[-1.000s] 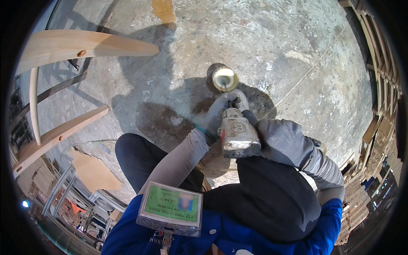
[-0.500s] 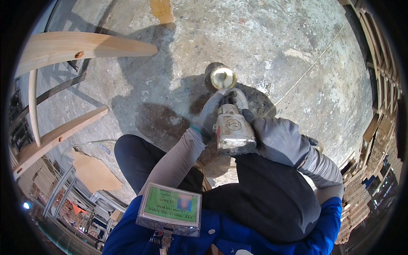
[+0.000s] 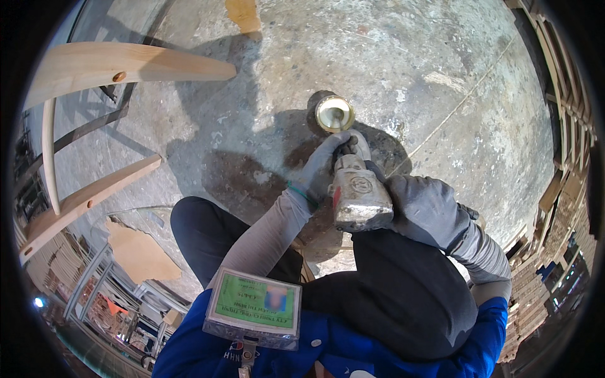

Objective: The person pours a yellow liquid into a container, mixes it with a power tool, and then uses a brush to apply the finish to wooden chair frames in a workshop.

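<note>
My right hand (image 3: 423,211), in a grey glove, is closed around a worn silver nail gun (image 3: 361,198) with a blocky metal head. The head tilts toward me, and the hand hides the handle. My left hand (image 3: 328,160), in a light grey glove, reaches to the nail gun's far, narrow end. Its thumb and fingers are bent together there; what they grip is too hidden to name. Just beyond the left fingertips, a round open tin (image 3: 318,113) with a gold rim and pale inside stands on the floor.
A wooden frame with a thick upper rail (image 3: 145,63) and a lower rail (image 3: 94,195) stands at the left. Cardboard (image 3: 142,252) lies near my left knee. Stacked wooden pieces (image 3: 529,309) line the right side. The concrete floor (image 3: 479,126) is stained.
Both hands and the nail gun have shifted slightly to the right in view. The gun's head has turned a little. The tin and wooden frame appear almost unchanged.
</note>
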`<state>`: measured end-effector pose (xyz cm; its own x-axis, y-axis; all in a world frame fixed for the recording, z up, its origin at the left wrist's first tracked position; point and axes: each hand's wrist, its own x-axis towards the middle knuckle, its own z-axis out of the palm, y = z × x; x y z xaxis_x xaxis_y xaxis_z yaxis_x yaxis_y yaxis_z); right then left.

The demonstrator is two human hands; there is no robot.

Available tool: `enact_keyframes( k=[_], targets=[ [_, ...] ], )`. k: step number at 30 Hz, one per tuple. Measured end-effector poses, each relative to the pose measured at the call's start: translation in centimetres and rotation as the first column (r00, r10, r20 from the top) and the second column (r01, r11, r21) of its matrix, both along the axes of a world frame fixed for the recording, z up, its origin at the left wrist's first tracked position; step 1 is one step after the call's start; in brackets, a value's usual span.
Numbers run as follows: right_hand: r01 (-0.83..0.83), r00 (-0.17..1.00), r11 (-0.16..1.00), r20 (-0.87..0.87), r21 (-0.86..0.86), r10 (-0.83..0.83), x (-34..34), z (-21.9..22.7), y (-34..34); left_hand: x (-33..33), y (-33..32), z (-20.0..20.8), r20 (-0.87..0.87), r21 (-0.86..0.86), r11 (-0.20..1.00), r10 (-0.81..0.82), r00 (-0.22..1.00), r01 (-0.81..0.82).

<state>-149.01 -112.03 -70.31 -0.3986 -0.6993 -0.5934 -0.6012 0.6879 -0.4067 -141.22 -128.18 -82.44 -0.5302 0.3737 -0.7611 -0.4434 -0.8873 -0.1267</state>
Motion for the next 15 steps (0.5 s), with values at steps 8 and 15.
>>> enact_keyframes(
  k=[8,15],
  targets=[
    [0.001,0.997,0.999,-0.071,-0.037,-0.004,0.4,0.4,-0.2,0.4,-0.4,-1.1,-0.039,0.097,0.995,0.024,0.999,-0.020],
    [0.008,1.000,1.000,-0.023,-0.023,-0.009,0.5,0.2,0.2,1.5,0.1,-2.2,-0.113,0.057,0.997,0.061,0.992,-0.055]
  ],
)
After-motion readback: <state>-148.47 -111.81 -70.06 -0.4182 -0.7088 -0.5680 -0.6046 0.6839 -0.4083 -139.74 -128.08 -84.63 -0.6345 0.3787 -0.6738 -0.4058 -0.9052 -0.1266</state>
